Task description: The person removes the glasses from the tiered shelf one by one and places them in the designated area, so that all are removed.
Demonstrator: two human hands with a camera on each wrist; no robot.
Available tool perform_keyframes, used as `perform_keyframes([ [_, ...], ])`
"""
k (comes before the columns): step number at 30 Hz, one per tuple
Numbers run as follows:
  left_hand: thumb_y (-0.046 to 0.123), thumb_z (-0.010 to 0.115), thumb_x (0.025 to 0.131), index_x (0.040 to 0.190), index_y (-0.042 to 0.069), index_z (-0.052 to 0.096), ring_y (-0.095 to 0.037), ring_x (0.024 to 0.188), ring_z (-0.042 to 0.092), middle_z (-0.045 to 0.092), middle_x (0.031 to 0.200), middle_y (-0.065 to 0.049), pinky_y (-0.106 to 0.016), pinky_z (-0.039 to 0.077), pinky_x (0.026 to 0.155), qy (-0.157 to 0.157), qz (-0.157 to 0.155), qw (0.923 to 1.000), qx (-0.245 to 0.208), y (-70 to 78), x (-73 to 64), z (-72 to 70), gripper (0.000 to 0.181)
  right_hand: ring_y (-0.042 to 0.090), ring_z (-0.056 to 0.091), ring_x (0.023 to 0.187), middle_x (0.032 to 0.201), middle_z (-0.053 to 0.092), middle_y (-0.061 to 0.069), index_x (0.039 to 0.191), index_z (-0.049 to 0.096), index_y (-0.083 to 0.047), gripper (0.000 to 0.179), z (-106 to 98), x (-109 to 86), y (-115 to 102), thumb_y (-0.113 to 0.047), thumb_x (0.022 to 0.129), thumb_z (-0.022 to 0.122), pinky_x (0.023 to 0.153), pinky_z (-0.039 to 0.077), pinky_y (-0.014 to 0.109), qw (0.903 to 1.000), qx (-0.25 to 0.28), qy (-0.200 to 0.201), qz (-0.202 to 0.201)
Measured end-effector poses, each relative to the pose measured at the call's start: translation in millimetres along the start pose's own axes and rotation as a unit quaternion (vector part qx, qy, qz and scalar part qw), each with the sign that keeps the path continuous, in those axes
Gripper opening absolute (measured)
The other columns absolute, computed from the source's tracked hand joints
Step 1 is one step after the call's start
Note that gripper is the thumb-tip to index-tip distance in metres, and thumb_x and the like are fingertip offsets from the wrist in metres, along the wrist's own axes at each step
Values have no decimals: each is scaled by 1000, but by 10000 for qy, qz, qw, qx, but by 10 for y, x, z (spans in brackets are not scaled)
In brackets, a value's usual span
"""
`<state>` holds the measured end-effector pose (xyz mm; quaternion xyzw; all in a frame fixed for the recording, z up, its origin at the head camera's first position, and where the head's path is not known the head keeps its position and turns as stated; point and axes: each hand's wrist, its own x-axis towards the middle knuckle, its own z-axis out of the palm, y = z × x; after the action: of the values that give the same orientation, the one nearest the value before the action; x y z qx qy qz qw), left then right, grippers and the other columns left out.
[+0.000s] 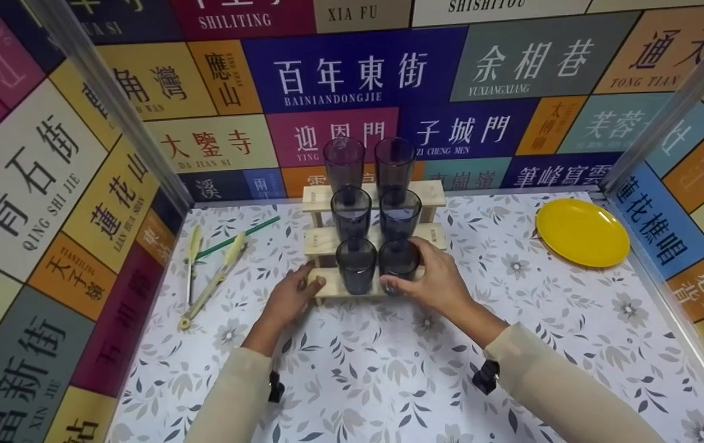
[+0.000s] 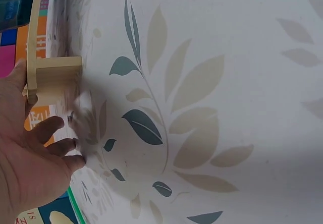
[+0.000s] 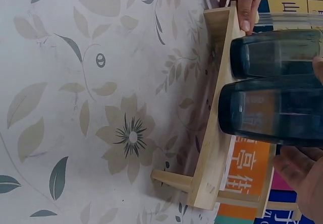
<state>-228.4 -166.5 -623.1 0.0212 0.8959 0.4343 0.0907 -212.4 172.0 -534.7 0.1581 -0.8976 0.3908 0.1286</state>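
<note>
A three-step wooden rack (image 1: 327, 283) bears dark tinted glasses, two on each step, all upright. At the front right, my right hand (image 1: 441, 277) grips a glass (image 1: 399, 261), thumb at its front and fingers round its far side. In the right wrist view this glass (image 3: 267, 110) has its base on the lowest step, beside the front left glass (image 3: 272, 52). My left hand (image 1: 290, 298) holds the left end of the lowest step, thumb on top. The left wrist view shows that hand (image 2: 30, 153) at the board's end (image 2: 33, 42), other fingers below it.
Left of the rack lie tongs (image 1: 219, 277) with pale yellow tips and a green straw-like stick (image 1: 262, 226). A yellow plate (image 1: 582, 232) lies at the back right. Printed panels (image 1: 352, 74) wall the floral-covered table (image 1: 388, 369) at the back and sides.
</note>
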Motion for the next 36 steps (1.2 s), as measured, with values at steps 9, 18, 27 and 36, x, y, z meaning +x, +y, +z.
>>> perform_keyframes([
  [9, 58, 64, 109, 170, 23, 47, -45, 172, 19, 48, 172, -21, -65, 22, 137, 13, -285, 9995, -127, -6, 42, 33, 73, 30, 79, 96, 118, 81, 17, 141, 67, -2, 83, 36, -4, 37, -43, 78, 103, 80, 64, 48, 9993, 169, 239, -251],
  [18, 59, 64, 109, 166, 21, 52, -49, 169, 24, 48, 172, -21, -67, 26, 135, 17, -144, 9999, -1, -1, 80, 50, 69, 32, 79, 104, 121, 80, 15, 142, 67, -4, 80, -66, -3, 38, -40, 79, 102, 87, 63, 51, 9992, 333, 185, -122],
  [27, 56, 64, 110, 165, 19, 52, -48, 170, 24, 52, 169, -24, -67, 30, 134, 16, -172, 9998, -49, -3, 39, 10, 67, 28, 80, 102, 122, 80, 13, 143, 66, -4, 81, -295, -2, 141, -36, 79, 103, 83, 66, 52, 9988, 260, 41, -407],
  [36, 56, 64, 110, 165, 20, 52, -48, 169, 25, 49, 171, -23, -66, 27, 135, 28, -147, 9999, -3, 26, 27, 12, 67, 32, 79, 110, 126, 79, 16, 146, 62, -4, 81, -559, -66, 296, -31, 80, 103, 89, 67, 49, 9996, 233, 60, -167],
])
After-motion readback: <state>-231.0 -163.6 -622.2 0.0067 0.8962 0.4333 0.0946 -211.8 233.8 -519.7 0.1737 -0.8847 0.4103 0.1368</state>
